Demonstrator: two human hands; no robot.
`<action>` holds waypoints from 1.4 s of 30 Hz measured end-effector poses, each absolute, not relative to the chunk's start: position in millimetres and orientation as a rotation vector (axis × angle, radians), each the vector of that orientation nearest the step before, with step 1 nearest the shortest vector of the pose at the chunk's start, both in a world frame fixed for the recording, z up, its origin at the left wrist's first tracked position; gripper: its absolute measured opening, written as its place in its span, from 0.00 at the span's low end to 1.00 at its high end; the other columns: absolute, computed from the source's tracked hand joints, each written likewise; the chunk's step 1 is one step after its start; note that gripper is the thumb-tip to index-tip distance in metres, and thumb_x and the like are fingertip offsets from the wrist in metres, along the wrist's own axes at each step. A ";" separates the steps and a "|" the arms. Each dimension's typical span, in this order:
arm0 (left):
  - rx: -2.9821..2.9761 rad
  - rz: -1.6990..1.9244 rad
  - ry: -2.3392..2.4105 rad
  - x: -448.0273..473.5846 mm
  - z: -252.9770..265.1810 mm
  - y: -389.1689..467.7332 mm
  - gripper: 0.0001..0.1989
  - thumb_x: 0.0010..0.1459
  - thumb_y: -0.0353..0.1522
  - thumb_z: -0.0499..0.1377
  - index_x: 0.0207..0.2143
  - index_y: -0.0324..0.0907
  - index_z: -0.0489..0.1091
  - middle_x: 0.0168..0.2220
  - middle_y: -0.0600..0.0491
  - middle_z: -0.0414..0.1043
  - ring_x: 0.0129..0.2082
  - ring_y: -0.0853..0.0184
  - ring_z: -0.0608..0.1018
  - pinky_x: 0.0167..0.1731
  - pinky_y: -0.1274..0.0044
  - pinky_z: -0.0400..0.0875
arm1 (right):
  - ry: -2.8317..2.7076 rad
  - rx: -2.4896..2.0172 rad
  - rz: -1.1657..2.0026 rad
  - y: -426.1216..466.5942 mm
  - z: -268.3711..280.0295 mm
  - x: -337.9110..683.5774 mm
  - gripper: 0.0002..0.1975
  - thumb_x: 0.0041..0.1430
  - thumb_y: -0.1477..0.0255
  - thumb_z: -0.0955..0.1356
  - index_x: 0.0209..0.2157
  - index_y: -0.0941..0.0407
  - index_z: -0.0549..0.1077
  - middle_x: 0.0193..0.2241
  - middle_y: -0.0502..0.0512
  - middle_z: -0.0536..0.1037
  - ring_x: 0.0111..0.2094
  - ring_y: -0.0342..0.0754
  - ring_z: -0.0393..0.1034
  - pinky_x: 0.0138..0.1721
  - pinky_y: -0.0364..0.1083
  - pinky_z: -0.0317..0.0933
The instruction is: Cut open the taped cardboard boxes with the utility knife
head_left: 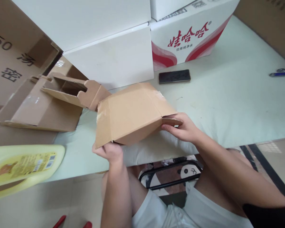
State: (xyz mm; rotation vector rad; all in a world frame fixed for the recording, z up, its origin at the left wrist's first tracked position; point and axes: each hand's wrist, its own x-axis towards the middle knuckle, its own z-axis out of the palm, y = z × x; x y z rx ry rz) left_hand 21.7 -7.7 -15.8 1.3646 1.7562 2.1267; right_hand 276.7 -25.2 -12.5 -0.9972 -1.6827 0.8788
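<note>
A partly folded brown cardboard box [133, 109] is held tilted above the front part of the pale green tabletop, its creased panels facing up. My left hand [109, 152] grips its near left corner from below, with the fingers partly hidden under the cardboard. At the near right corner my right hand [180, 128] pinches a small side flap, thumb in front and fingers behind. The long front panel hangs down between the two hands. Bits of tape or torn paper stick to the left and right edges.
Behind stand white cartons [109, 60] and a red-and-white water carton [187, 41]. A phone [174, 76] lies before them. Left are an open cardboard carton [49, 110], a small box with cut-out flaps [71, 90] and a yellow bottle [30, 164]. Blue-handled scissors [282, 73] lie far right.
</note>
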 end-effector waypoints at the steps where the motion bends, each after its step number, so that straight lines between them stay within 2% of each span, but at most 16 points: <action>1: 1.303 2.162 1.742 22.9 -13.9 -7.9 0.18 0.54 0.38 0.56 0.17 0.44 0.51 0.20 0.59 0.45 0.22 0.72 0.56 0.23 0.76 0.55 | -1.681 -0.996 0.881 -25.1 -12.1 277.0 0.12 0.63 0.66 0.70 0.27 0.56 0.74 0.22 0.48 0.75 0.25 0.42 0.68 0.29 0.43 0.63; 5: 1.075 2.175 1.736 24.3 -6.9 -7.1 0.13 0.49 0.35 0.53 0.16 0.44 0.54 0.16 0.59 0.47 0.18 0.72 0.56 0.19 0.77 0.48 | -1.644 -1.008 0.863 -25.3 -12.4 278.0 0.15 0.63 0.67 0.69 0.23 0.55 0.67 0.21 0.46 0.68 0.24 0.41 0.63 0.28 0.43 0.60; 8: 0.997 2.083 1.738 21.8 -4.4 -6.2 0.12 0.47 0.35 0.53 0.15 0.44 0.54 0.14 0.59 0.49 0.16 0.72 0.57 0.17 0.78 0.45 | -1.604 -1.052 0.837 -25.9 -14.8 277.4 0.14 0.62 0.68 0.70 0.24 0.55 0.67 0.22 0.46 0.68 0.24 0.41 0.62 0.27 0.43 0.59; 14: 1.017 2.099 1.728 17.1 -6.5 -7.1 0.15 0.50 0.36 0.53 0.17 0.45 0.50 0.16 0.60 0.43 0.17 0.72 0.54 0.19 0.77 0.45 | -1.582 -1.061 0.860 -25.9 -18.3 275.8 0.14 0.61 0.68 0.70 0.23 0.55 0.66 0.22 0.46 0.68 0.24 0.41 0.61 0.27 0.43 0.58; 17: 1.012 2.131 1.708 16.3 -8.0 -6.7 0.14 0.52 0.36 0.53 0.19 0.44 0.52 0.18 0.60 0.44 0.18 0.72 0.54 0.20 0.77 0.46 | -1.584 -1.075 0.864 -25.8 -18.4 276.3 0.14 0.61 0.68 0.70 0.24 0.55 0.66 0.22 0.46 0.68 0.24 0.41 0.61 0.27 0.43 0.58; 24: 0.958 2.134 1.718 15.5 -7.6 -4.4 0.13 0.51 0.37 0.52 0.19 0.45 0.51 0.17 0.61 0.46 0.17 0.73 0.56 0.20 0.77 0.48 | -1.614 -1.078 0.836 -25.1 -18.1 277.9 0.14 0.61 0.69 0.69 0.23 0.55 0.65 0.21 0.46 0.66 0.23 0.41 0.59 0.26 0.43 0.55; 28: 0.877 2.116 1.732 14.0 -3.0 -2.1 0.11 0.48 0.36 0.52 0.17 0.44 0.55 0.14 0.61 0.47 0.14 0.73 0.55 0.17 0.77 0.45 | -1.610 -1.070 0.827 -24.7 -19.4 279.0 0.14 0.60 0.70 0.70 0.23 0.54 0.65 0.21 0.46 0.66 0.23 0.41 0.59 0.26 0.43 0.55; 33: 0.870 2.187 1.664 12.3 2.7 2.5 0.09 0.42 0.35 0.51 0.13 0.44 0.60 0.13 0.59 0.54 0.12 0.74 0.56 0.17 0.78 0.45 | -1.570 -1.078 0.858 -25.8 -20.3 280.4 0.13 0.60 0.69 0.70 0.23 0.54 0.66 0.22 0.47 0.68 0.24 0.41 0.61 0.27 0.44 0.56; 37: 0.831 2.200 1.626 12.6 3.7 3.6 0.09 0.39 0.35 0.51 0.11 0.44 0.61 0.11 0.59 0.54 0.11 0.74 0.54 0.17 0.77 0.46 | -1.546 -1.073 0.866 -26.2 -19.7 280.8 0.12 0.60 0.69 0.70 0.24 0.55 0.67 0.22 0.47 0.69 0.24 0.41 0.61 0.27 0.44 0.56; 42: 0.919 2.210 1.580 12.2 2.0 3.5 0.10 0.41 0.35 0.51 0.11 0.43 0.62 0.10 0.59 0.51 0.13 0.73 0.57 0.20 0.78 0.50 | -1.539 -1.082 0.847 -25.4 -16.8 282.2 0.13 0.58 0.70 0.70 0.22 0.55 0.67 0.20 0.46 0.68 0.23 0.41 0.61 0.26 0.43 0.56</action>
